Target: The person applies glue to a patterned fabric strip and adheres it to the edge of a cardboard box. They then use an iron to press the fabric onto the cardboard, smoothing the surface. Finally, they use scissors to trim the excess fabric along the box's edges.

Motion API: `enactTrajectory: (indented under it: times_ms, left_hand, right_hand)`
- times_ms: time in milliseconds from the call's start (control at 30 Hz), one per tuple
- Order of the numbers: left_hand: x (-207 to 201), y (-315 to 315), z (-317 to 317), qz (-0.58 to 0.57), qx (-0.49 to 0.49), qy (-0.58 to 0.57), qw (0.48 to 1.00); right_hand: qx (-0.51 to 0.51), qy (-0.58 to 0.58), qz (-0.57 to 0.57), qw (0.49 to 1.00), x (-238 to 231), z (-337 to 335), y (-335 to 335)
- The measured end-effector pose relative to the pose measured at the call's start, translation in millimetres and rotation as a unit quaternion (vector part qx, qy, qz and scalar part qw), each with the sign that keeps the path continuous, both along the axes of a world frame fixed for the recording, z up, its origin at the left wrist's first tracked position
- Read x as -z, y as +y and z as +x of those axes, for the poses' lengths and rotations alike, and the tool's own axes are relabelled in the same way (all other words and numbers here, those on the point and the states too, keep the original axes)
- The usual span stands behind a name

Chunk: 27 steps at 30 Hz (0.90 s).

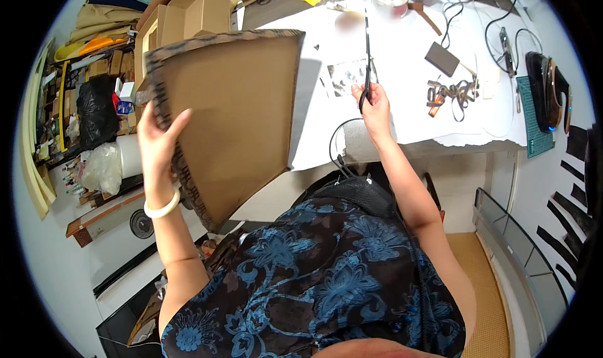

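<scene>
A large, shallow brown cardboard lid or tray (pixel 235 119) with a dark patterned edging is tilted up at the left. My left hand (pixel 158 135) grips its left side, thumb over the plain brown face and the other fingers partly hidden along the edge. Over the white-covered table, my right hand (pixel 376 110) is closed round the handles of black scissors (pixel 368 53), whose blades point away from me. Beside the blades, a black-and-white printed sheet (pixel 344 80) lies on the table.
White paper (pixel 402 63) covers the table. To the right are a dark rectangular block (pixel 442 59), a tangle of patterned strips (pixel 458 97), a green cutting mat (pixel 539 132) and cables. An open cardboard box (pixel 198 12) stands behind the lid. Crowded shelves line the left.
</scene>
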<state>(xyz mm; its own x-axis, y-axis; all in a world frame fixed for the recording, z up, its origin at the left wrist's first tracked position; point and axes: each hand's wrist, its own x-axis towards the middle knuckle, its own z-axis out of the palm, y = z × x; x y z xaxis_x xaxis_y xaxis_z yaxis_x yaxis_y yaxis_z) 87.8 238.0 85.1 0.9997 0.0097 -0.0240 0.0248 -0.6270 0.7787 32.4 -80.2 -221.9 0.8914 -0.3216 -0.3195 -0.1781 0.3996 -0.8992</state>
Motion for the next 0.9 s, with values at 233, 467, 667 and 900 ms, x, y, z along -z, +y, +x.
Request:
enactTrajectory:
  times_ms: [233,467,667,900]
  left_hand:
    - [-16.3,62.7,-56.6,-0.154,-0.048,-0.208,0.965]
    - [61.8,88.0,-120.4,-0.275,-0.096,-0.301,0.908]
    - [107.4,93.9,-157.6,-0.289,-0.181,-0.22,0.914]
    - [150.3,86.8,-230.6,-0.222,-0.284,-0.149,0.921]
  right_hand:
    - [-0.097,-0.192,0.034,0.976,-110.8,91.7,21.2]
    - [-0.147,-0.243,-0.013,0.959,-197.5,118.7,51.6]
    - [-0.198,-0.294,0.042,0.934,-170.1,102.4,58.5]
    - [-0.277,-0.222,0.031,0.934,-114.4,94.7,102.6]
